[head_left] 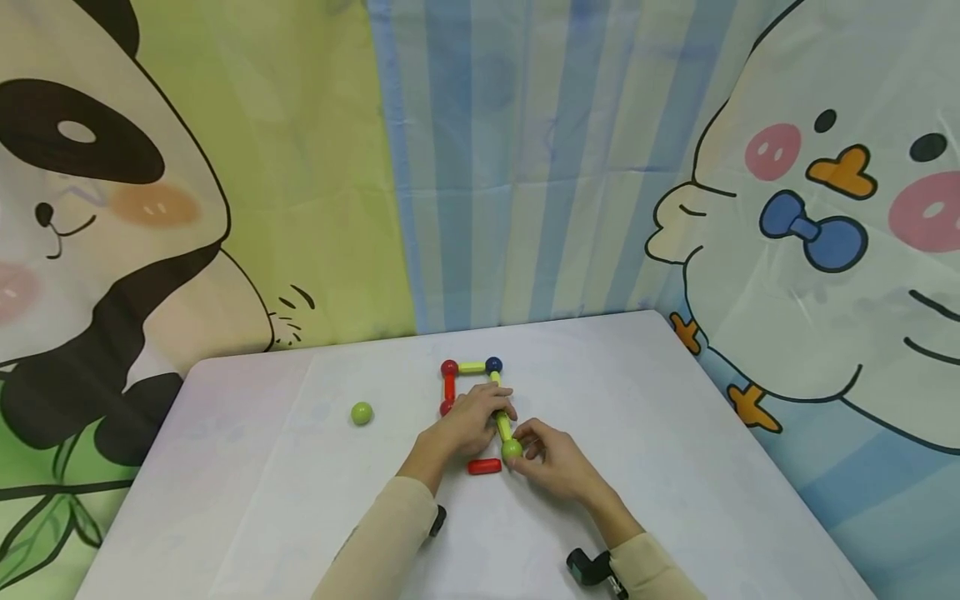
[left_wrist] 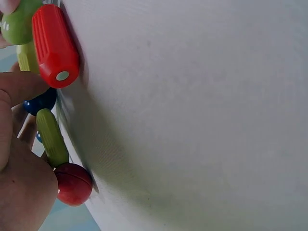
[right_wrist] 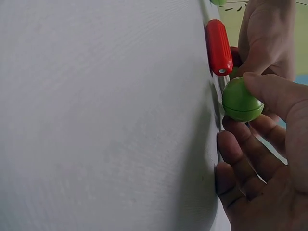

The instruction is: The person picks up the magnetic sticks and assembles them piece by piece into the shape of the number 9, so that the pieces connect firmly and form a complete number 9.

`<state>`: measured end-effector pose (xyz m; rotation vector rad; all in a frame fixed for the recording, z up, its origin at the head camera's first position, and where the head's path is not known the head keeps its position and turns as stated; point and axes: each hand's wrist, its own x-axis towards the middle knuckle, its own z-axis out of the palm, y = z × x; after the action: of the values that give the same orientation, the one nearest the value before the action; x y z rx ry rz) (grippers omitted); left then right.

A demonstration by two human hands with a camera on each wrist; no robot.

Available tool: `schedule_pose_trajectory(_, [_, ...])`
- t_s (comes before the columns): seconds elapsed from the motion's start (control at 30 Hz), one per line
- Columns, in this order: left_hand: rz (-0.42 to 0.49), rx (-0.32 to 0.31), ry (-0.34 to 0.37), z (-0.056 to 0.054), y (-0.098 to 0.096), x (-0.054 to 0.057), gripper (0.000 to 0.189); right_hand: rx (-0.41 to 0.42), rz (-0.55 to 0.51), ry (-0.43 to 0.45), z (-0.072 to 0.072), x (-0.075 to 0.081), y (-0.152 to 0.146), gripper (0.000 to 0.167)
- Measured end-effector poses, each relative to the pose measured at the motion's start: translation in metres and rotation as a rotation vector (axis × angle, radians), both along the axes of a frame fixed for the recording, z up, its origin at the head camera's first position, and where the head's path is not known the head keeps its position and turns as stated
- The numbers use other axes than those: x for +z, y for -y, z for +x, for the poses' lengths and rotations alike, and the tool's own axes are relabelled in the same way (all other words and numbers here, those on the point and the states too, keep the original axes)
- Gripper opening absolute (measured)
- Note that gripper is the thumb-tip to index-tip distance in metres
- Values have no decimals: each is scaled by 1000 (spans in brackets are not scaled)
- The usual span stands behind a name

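Observation:
My right hand [head_left: 557, 460] pinches a green ball [right_wrist: 242, 99] between thumb and fingertips. In the head view this ball is at the near end of a yellow-green rod [head_left: 504, 427]. My left hand [head_left: 468, 423] reaches over the right side of a ball-and-rod frame, its thumb and fingers around a blue ball [left_wrist: 41, 101], which the hand hides from above. Another yellow-green rod [left_wrist: 53, 138] runs from near there to a red ball [left_wrist: 73, 184]. At the frame's far side are a red ball [head_left: 449, 368] and a dark blue ball [head_left: 493, 365], joined by a yellow-green rod [head_left: 472, 367].
A loose red rod [head_left: 484, 467] lies on the white table [head_left: 300, 500] between the wrists, just left of the pinched green ball. Farther left sits a separate green ball [head_left: 362, 413]. Behind the table hangs a cartoon-printed curtain [head_left: 525, 167].

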<state>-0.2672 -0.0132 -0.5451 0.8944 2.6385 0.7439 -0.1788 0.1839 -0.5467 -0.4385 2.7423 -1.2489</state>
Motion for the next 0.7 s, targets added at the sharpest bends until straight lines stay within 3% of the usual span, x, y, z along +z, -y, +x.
schedule_pose_trajectory(0.2, [18, 10, -73, -1, 7, 6, 45, 13, 35, -9, -2, -5, -1, 48])
schedule_pose_trajectory(0.33, [28, 80, -116, -2, 19, 11, 43, 24, 59, -13, -2, -4, 1, 52])
schedule_pose_trajectory(0.5, [18, 196, -63, -6, 37, 12, 44, 27, 74, -10, -2, -1, 1, 54])
schedule_pose_trajectory(0.7, [37, 242, 19, -7, 49, 6, 40, 46, 92, 18, -6, -1, 0, 58])
